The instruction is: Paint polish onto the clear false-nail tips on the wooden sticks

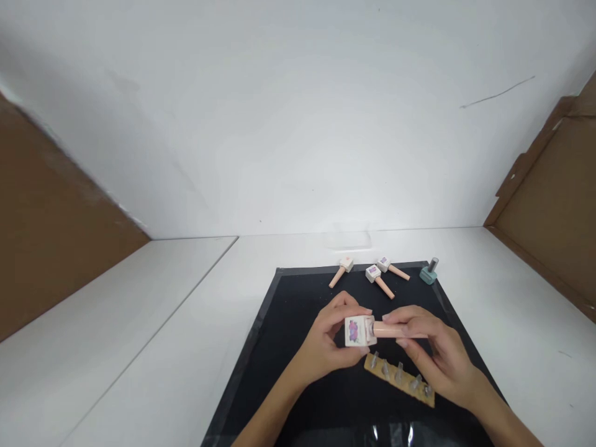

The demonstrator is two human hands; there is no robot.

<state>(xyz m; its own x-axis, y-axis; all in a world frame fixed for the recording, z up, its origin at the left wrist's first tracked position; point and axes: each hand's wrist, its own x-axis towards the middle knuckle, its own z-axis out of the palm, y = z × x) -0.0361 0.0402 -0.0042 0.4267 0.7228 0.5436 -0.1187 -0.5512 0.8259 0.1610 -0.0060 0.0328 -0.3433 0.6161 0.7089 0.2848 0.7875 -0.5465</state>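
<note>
Above a black mat, my left hand [329, 338] grips the white square body of a nail polish bottle [356, 331] with a purple flower print. My right hand [433, 351] has its fingers closed on the same bottle's long pink cap [386, 329]. Cap and body lie in one line, held sideways; whether they are joined or slightly apart I cannot tell. Just below the hands, a tan strip [399, 380] bears several clear nail tips standing on it, its right end near my right hand.
At the back of the black mat [288, 310] lie three white bottles with pink caps [345, 266], [374, 273], [383, 264]. A teal bottle [428, 275] with a grey cap stands at the back right corner. Cardboard panels [56, 223] flank the white table [162, 323].
</note>
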